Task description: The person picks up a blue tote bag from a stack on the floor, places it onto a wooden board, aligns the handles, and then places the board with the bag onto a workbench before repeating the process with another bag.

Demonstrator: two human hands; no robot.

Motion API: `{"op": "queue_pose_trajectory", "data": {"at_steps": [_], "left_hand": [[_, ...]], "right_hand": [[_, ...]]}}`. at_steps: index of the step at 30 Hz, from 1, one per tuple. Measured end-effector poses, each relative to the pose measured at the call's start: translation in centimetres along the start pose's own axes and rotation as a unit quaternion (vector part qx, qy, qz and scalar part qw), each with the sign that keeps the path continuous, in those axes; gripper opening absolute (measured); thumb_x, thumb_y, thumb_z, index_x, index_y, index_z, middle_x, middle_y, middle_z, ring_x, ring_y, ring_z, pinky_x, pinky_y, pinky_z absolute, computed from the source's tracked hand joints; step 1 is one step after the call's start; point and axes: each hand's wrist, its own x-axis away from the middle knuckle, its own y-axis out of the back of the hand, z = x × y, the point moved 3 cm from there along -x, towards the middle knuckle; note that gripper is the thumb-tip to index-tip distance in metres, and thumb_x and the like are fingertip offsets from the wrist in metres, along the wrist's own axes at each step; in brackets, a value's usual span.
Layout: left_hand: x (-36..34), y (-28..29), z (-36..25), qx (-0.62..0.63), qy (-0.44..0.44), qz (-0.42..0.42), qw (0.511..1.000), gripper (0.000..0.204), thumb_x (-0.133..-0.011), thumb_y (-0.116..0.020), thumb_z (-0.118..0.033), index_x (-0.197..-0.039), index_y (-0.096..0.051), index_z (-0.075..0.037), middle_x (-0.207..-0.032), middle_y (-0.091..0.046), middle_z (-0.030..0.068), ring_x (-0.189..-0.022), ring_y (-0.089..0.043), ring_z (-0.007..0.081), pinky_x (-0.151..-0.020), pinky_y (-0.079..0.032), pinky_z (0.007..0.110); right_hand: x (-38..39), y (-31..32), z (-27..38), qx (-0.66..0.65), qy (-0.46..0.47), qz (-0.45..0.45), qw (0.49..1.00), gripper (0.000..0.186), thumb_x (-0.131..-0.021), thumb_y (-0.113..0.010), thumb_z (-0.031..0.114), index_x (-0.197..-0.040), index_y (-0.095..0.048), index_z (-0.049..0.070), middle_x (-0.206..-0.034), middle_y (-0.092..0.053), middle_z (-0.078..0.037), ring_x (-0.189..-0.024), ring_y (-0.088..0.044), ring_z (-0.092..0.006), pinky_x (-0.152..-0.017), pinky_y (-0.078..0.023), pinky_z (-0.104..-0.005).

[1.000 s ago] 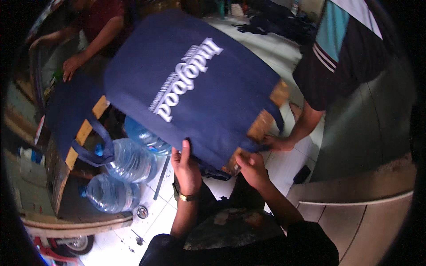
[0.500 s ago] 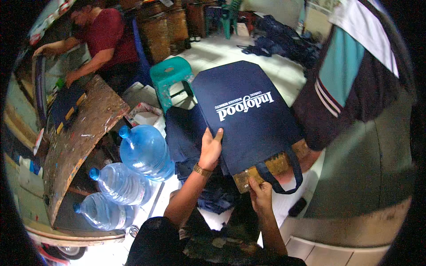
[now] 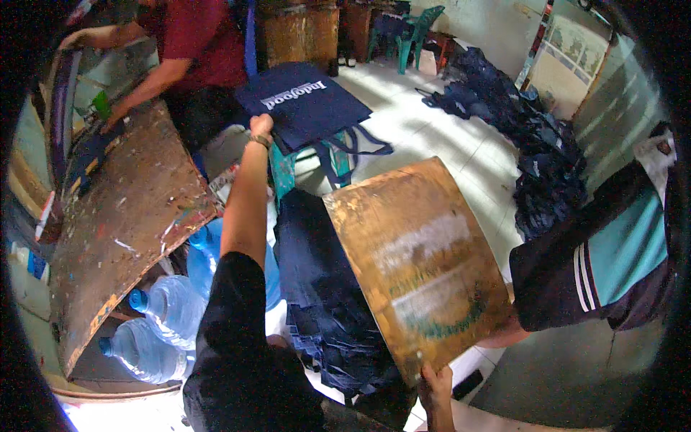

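Observation:
Out to the far left, my left hand (image 3: 261, 128) grips the near left edge of a navy tote bag (image 3: 317, 108) with white print. The bag lies flat over a green plastic stool (image 3: 330, 162), its handles hanging toward the right. Whether it rests fully on the seat cannot be told. My right hand (image 3: 436, 385) pinches the near corner of a worn brown board (image 3: 425, 252), bare and paint-stained, slanting before me. A co-worker's hand (image 3: 507, 331) is at the board's right edge, partly hidden. Beside the board, to its left, lies a pile of navy bags (image 3: 317, 266).
Several blue water jugs (image 3: 167, 309) stand at left under a paint-spotted worktable (image 3: 129, 223). Another person in a red shirt (image 3: 198, 43) works behind it. Dark bags (image 3: 540, 151) are heaped on the pale tiled floor. A green chair (image 3: 412, 36) stands at the back.
The navy bag has come off the board and moved away to the left over the stool with my left hand. My right hand still holds the board, now bare and lower in view.

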Motion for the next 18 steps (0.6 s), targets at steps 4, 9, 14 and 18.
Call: {"op": "queue_pose_trajectory", "data": {"at_steps": [4,9,14,18], "left_hand": [[3.1,2.3,0.7,-0.272,-0.024,-0.010,0.962,0.042,-0.076,-0.060,-0.031,-0.102,-0.065,0.001,-0.107,-0.063,0.0249,-0.103,-0.060,0.0356,-0.088,-0.046,0.044],[30.7,1.9,-1.4,-0.093,-0.426,0.123,0.891,0.031,-0.070,-0.064,-0.014,-0.097,-0.060,0.001,-0.105,-0.059,0.0206,-0.104,-0.055,0.0352,-0.091,-0.043,0.044],[49.2,2.9,5.8,-0.073,-0.458,0.379,0.801,0.030,-0.075,-0.069,-0.024,-0.100,-0.067,-0.007,-0.114,-0.060,0.0153,-0.111,-0.053,0.0303,-0.093,-0.042,0.044],[50.2,0.9,6.2,-0.091,-0.418,0.394,0.813,0.026,-0.080,-0.067,-0.023,-0.101,-0.070,-0.008,-0.099,-0.067,0.0120,-0.092,-0.062,0.0290,-0.079,-0.047,0.042]], "right_hand": [[3.5,5.0,-2.6,-0.092,0.008,-0.135,0.987,0.061,-0.084,-0.068,0.036,-0.132,-0.042,0.009,-0.107,-0.059,-0.011,-0.088,-0.060,-0.0212,-0.075,-0.051,-0.0367],[2.8,1.9,2.5,-0.107,0.139,-0.191,0.966,0.058,-0.089,-0.062,0.040,-0.130,-0.043,0.004,-0.119,-0.056,-0.011,-0.103,-0.058,-0.0251,-0.084,-0.049,-0.0406],[10.4,9.0,1.1,0.131,0.146,-0.302,0.933,0.054,-0.091,-0.059,0.032,-0.134,-0.042,0.003,-0.128,-0.052,-0.014,-0.116,-0.050,-0.0283,-0.097,-0.040,-0.0473],[12.7,19.7,1.7,0.337,0.275,-0.357,0.827,0.052,-0.093,-0.054,0.037,-0.131,-0.048,0.002,-0.128,-0.052,-0.016,-0.113,-0.054,-0.0292,-0.092,-0.045,-0.0454]]}}
